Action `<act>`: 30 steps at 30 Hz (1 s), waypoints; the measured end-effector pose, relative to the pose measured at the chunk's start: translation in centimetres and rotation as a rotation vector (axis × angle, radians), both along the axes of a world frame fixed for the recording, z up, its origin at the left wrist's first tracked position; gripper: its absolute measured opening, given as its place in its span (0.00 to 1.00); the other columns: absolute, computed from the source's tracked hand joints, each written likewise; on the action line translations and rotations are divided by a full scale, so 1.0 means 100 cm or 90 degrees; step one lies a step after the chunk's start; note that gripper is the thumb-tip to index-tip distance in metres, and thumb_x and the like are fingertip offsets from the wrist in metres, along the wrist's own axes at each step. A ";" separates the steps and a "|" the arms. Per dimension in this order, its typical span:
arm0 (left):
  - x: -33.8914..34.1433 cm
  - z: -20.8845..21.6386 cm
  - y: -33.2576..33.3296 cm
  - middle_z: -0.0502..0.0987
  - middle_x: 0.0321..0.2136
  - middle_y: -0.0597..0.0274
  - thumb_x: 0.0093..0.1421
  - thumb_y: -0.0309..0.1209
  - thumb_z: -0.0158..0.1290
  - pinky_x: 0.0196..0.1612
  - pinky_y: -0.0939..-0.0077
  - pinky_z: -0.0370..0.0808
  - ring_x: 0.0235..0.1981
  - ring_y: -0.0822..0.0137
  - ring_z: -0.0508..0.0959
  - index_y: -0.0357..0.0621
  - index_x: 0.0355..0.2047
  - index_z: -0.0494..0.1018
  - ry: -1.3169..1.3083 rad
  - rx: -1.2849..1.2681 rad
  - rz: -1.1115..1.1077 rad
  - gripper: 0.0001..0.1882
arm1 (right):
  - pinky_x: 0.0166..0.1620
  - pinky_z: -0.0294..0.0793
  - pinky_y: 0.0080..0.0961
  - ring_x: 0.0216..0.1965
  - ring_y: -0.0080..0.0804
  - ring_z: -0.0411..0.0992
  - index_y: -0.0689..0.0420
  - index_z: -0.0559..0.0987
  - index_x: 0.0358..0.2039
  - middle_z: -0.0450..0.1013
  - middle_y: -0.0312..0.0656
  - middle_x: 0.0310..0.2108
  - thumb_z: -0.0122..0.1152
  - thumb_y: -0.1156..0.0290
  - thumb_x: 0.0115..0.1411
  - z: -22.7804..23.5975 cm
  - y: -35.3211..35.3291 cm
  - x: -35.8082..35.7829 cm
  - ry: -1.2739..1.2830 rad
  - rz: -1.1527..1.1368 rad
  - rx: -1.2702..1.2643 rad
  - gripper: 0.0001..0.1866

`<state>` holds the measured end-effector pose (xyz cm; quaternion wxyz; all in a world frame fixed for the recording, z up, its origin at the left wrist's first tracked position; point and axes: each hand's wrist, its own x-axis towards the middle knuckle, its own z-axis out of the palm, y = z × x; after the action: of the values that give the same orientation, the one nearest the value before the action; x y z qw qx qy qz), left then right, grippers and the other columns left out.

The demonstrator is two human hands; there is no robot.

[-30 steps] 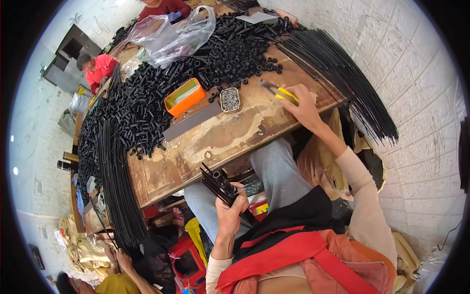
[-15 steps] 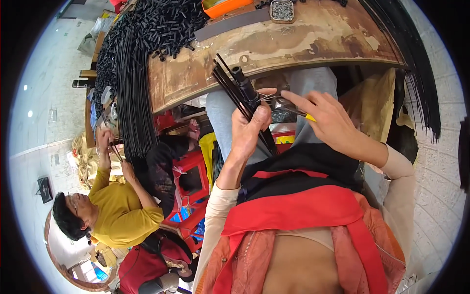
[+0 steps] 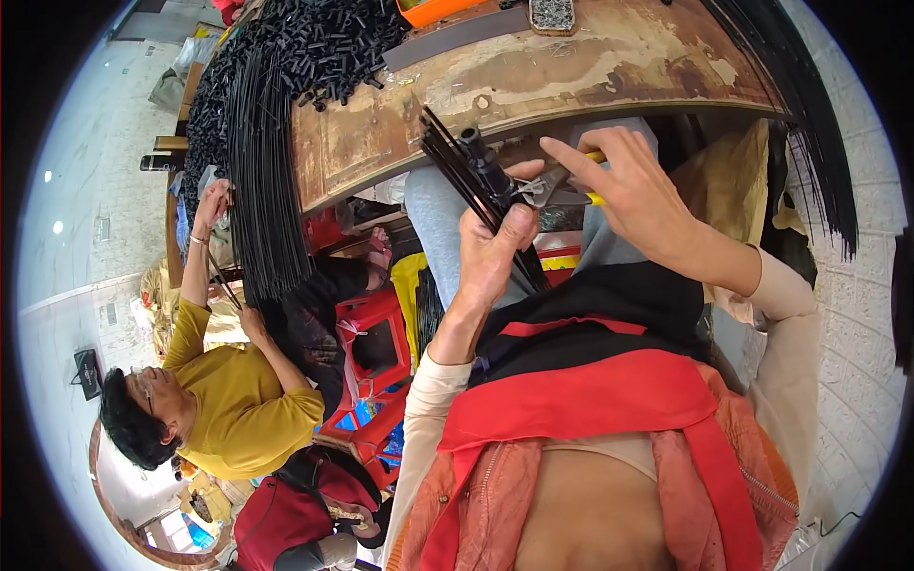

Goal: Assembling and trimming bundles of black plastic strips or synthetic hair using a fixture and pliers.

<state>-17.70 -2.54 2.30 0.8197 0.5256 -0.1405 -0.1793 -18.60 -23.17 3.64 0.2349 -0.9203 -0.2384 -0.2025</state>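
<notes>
- Worn wooden tabletop [image 3: 352, 143] ahead!
- Your left hand [image 3: 493, 252] clamps thin black rods [image 3: 459, 173] and a black tube fitting [image 3: 486, 164].
- Your right hand [image 3: 628, 186] grips yellow-handled pliers [image 3: 546, 188] beside it.

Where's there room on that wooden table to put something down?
Mostly bare wood runs between the grey strip and the near edge, rightward to overhanging rods. The left end is crowded with black tubes and more rods. Just off the edge, the left hand holds a rod bundle, the right hand pliers.
</notes>
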 end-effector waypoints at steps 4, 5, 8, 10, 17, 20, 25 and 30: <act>0.000 -0.002 0.006 0.64 0.21 0.74 0.63 0.37 0.56 0.24 0.85 0.57 0.21 0.81 0.61 0.34 0.57 0.65 0.003 -0.011 0.020 0.27 | 0.45 0.66 0.36 0.41 0.44 0.66 0.55 0.70 0.58 0.67 0.44 0.38 0.61 0.80 0.51 -0.002 0.011 -0.002 0.006 -0.006 0.032 0.31; 0.000 -0.002 0.006 0.64 0.21 0.74 0.63 0.37 0.56 0.24 0.85 0.57 0.21 0.81 0.61 0.34 0.57 0.65 0.002 -0.013 0.022 0.27 | 0.45 0.66 0.36 0.41 0.44 0.66 0.55 0.70 0.58 0.67 0.44 0.38 0.61 0.80 0.51 -0.002 0.012 -0.002 0.005 -0.004 0.031 0.31; -0.001 0.000 0.009 0.64 0.21 0.74 0.63 0.36 0.55 0.24 0.85 0.57 0.21 0.81 0.61 0.34 0.57 0.65 0.009 -0.008 0.016 0.26 | 0.42 0.69 0.34 0.38 0.42 0.68 0.54 0.71 0.56 0.68 0.44 0.36 0.62 0.79 0.51 0.002 0.012 -0.004 0.023 -0.001 0.037 0.29; -0.001 0.001 0.013 0.59 0.19 0.75 0.61 0.46 0.57 0.23 0.83 0.52 0.20 0.80 0.56 0.33 0.58 0.62 -0.006 0.025 -0.028 0.35 | 0.34 0.72 0.32 0.32 0.40 0.71 0.52 0.72 0.55 0.69 0.41 0.30 0.63 0.78 0.51 0.014 0.006 -0.003 0.014 0.040 -0.034 0.28; -0.002 0.009 0.016 0.69 0.23 0.74 0.59 0.22 0.51 0.26 0.87 0.62 0.22 0.83 0.64 0.37 0.54 0.71 0.012 0.078 -0.097 0.21 | 0.23 0.69 0.29 0.20 0.44 0.73 0.60 0.71 0.44 0.71 0.45 0.19 0.68 0.63 0.51 0.072 -0.009 -0.007 0.615 0.185 0.112 0.23; 0.000 0.007 0.012 0.68 0.22 0.75 0.60 0.22 0.50 0.26 0.87 0.60 0.22 0.83 0.62 0.37 0.55 0.70 0.008 0.084 -0.122 0.21 | 0.24 0.68 0.32 0.21 0.48 0.72 0.65 0.67 0.45 0.71 0.47 0.21 0.66 0.64 0.53 0.072 -0.013 -0.014 1.008 0.100 0.275 0.25; 0.010 0.003 0.003 0.63 0.21 0.75 0.64 0.29 0.52 0.24 0.85 0.56 0.21 0.81 0.60 0.33 0.58 0.65 0.009 0.031 -0.067 0.23 | 0.29 0.69 0.34 0.28 0.50 0.71 0.61 0.68 0.44 0.71 0.46 0.30 0.60 0.66 0.59 0.053 -0.033 -0.007 0.110 0.126 -0.063 0.18; 0.005 0.003 0.013 0.61 0.20 0.73 0.59 0.48 0.58 0.25 0.81 0.57 0.20 0.78 0.58 0.28 0.58 0.62 -0.006 0.044 -0.121 0.38 | 0.26 0.66 0.32 0.20 0.43 0.70 0.61 0.68 0.41 0.66 0.42 0.14 0.62 0.65 0.57 0.094 -0.026 0.002 1.067 0.181 0.218 0.18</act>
<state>-17.24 -1.19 2.57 0.7795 0.5390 -0.1872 -0.2587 -18.39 -25.81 13.06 0.4917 -0.6797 -0.0659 0.5403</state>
